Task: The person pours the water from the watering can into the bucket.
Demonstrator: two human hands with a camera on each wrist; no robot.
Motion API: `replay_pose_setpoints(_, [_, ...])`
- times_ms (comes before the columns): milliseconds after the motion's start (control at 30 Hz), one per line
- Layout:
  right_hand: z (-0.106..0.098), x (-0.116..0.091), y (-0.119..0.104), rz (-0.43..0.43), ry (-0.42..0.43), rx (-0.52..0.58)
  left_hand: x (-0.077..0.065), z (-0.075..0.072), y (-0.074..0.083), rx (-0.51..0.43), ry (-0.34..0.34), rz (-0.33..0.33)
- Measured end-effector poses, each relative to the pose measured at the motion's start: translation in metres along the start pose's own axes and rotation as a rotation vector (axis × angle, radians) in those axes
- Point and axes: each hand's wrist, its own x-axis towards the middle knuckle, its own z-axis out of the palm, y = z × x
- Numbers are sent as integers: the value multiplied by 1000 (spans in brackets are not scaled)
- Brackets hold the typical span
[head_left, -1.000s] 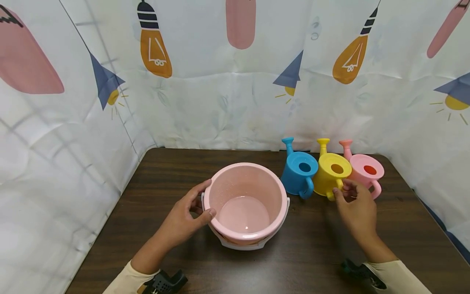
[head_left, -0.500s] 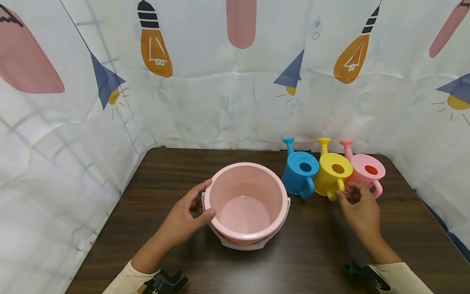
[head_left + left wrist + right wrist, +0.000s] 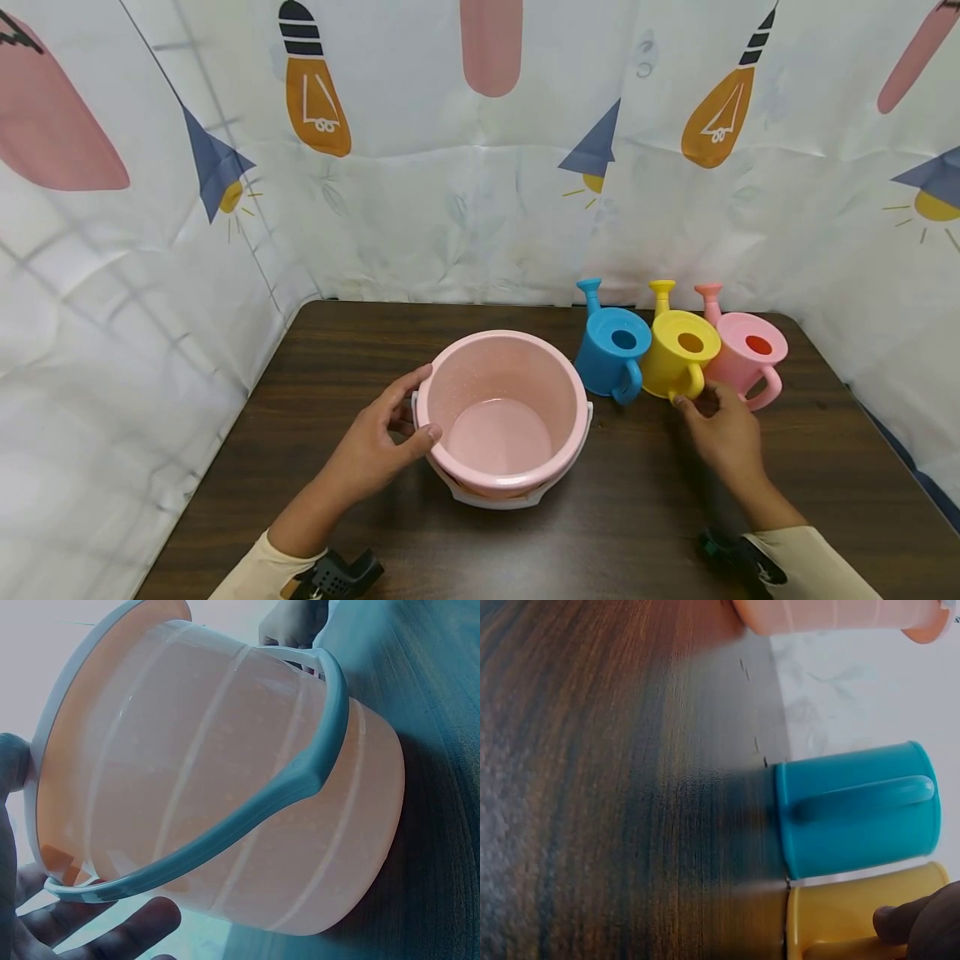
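A pink bucket (image 3: 495,483) stands upright at the middle of the table, its white carrying handle (image 3: 247,814) hanging down against the side. My left hand (image 3: 382,442) holds it at the left rim, thumb on the rim and the other fingers along the outside. To the right stand a blue watering can (image 3: 603,367), a yellow watering can (image 3: 660,367) and a pink watering can (image 3: 738,354) in a row, spouts to the back. With thumb and fingers, my right hand (image 3: 723,429) pinches the lower part of the yellow can's handle; its other fingertips are partly hidden.
The dark wood table (image 3: 315,358) carries all of these. Behind and at the sides hangs a white printed curtain (image 3: 420,225). The blue can sits between the bucket and the yellow can, which is close beside the pink one.
My right hand has shifted slightly, its thumb sliding down to the lower end of the yellow can's handle. The left hand, bucket and cans have stayed about where they were.
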Motion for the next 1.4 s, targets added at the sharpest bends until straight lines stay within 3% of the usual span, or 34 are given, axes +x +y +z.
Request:
replay_pose_setpoints(367, [6, 2, 2, -46, 67, -2, 0, 0, 1, 5, -1, -6])
replay_pose_setpoints(700, [9, 2, 1, -45, 78, -10, -1, 1, 0, 0, 1, -1])
replay_pose_setpoints(1000, [12, 0, 4, -124, 166, -16, -1, 2, -1, -12, -1, 24])
replay_pose_setpoints(1200, [4, 3, -1, -176, 234, -15, -1, 1, -1, -1, 4, 18])
replay_pose_setpoints(1400, [-13, 6, -13, -218, 207, -16, 0, 1, 0, 7, 4, 6])
